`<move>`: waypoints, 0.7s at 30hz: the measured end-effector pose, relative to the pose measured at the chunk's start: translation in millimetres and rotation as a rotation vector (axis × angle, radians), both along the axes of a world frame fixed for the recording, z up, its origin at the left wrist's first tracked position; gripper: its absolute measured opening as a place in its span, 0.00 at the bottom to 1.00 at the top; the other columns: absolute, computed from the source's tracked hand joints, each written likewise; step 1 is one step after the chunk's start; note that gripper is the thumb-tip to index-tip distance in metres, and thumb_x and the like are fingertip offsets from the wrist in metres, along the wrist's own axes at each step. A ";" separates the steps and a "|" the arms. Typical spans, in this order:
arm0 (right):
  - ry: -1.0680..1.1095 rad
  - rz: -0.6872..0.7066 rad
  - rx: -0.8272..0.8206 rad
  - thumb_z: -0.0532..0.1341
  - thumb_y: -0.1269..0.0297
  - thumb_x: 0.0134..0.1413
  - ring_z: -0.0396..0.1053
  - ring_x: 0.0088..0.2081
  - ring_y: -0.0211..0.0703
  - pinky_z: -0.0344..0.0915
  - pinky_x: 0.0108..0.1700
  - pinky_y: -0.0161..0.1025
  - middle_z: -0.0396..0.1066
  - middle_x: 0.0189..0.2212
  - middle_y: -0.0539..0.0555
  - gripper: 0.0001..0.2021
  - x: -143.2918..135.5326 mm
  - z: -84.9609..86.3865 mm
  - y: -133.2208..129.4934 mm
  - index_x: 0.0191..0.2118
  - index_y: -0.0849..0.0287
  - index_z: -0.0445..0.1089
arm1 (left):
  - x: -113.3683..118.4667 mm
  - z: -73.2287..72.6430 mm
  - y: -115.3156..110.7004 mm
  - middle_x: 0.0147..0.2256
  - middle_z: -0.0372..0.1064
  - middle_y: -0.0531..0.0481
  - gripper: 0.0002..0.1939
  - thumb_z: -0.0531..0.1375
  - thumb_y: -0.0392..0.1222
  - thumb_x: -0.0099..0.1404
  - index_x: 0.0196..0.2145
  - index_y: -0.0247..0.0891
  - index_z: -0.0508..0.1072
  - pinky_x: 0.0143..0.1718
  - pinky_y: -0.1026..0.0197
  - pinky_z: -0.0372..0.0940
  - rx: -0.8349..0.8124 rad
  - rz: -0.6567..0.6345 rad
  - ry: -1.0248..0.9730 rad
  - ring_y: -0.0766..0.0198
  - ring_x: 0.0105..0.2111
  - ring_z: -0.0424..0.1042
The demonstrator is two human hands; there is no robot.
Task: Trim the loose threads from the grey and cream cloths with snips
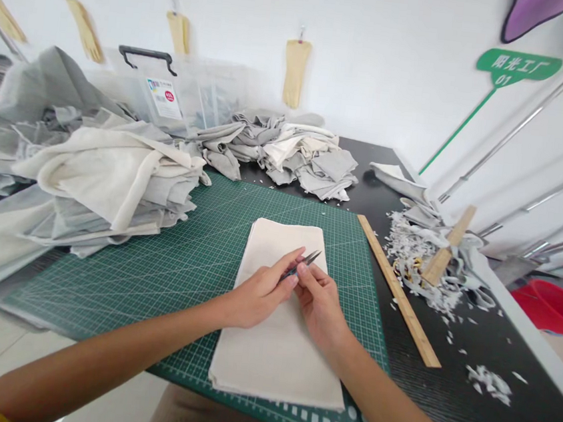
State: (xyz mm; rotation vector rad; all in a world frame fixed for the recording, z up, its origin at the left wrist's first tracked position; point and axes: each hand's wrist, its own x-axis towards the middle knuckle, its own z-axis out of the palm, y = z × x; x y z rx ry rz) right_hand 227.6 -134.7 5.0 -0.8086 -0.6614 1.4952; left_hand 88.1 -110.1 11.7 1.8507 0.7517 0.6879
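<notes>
A small pair of dark metal snips (311, 257) points up and to the right between my two hands. The fingers of my left hand (260, 294) are closed round its handle. My right hand (322, 302) meets it from the other side, thumb and fingers pinched at the snips near the blades. Both hands are over a stack of cream cloth (275, 365), which lies lengthwise on the green cutting mat (196, 256).
Grey and cream cloth heaps (99, 172) lie at the left, with more cloth (317, 161) behind the mat. A clear bin (198, 95) stands by the wall. Right of the mat are a wooden ruler (398, 294), scraps (417, 259) and a red bucket (553, 307).
</notes>
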 end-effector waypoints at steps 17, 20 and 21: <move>0.004 -0.001 0.011 0.67 0.65 0.49 0.65 0.26 0.34 0.64 0.26 0.31 0.72 0.26 0.49 0.05 0.2 -3.1 1.0 0.32 0.60 0.76 | -0.1 -0.5 0.9 0.24 0.58 0.57 0.26 0.44 0.44 0.73 0.66 0.44 0.45 0.27 0.64 0.57 -0.012 -0.017 -0.002 0.68 0.23 0.59; -0.006 -0.008 0.012 0.67 0.65 0.49 0.65 0.26 0.34 0.64 0.27 0.31 0.72 0.27 0.49 0.05 0.1 -2.8 1.1 0.33 0.60 0.76 | -0.2 -1.0 1.1 0.25 0.59 0.56 0.25 0.45 0.44 0.73 0.65 0.44 0.46 0.28 0.64 0.57 -0.004 -0.013 0.003 0.67 0.25 0.60; -0.005 -0.005 0.009 0.67 0.65 0.49 0.65 0.26 0.34 0.64 0.27 0.30 0.72 0.26 0.49 0.05 0.0 -2.5 1.2 0.33 0.60 0.77 | -0.2 -1.2 1.2 0.26 0.59 0.56 0.25 0.45 0.44 0.73 0.65 0.44 0.46 0.28 0.64 0.57 -0.003 -0.011 0.000 0.67 0.25 0.60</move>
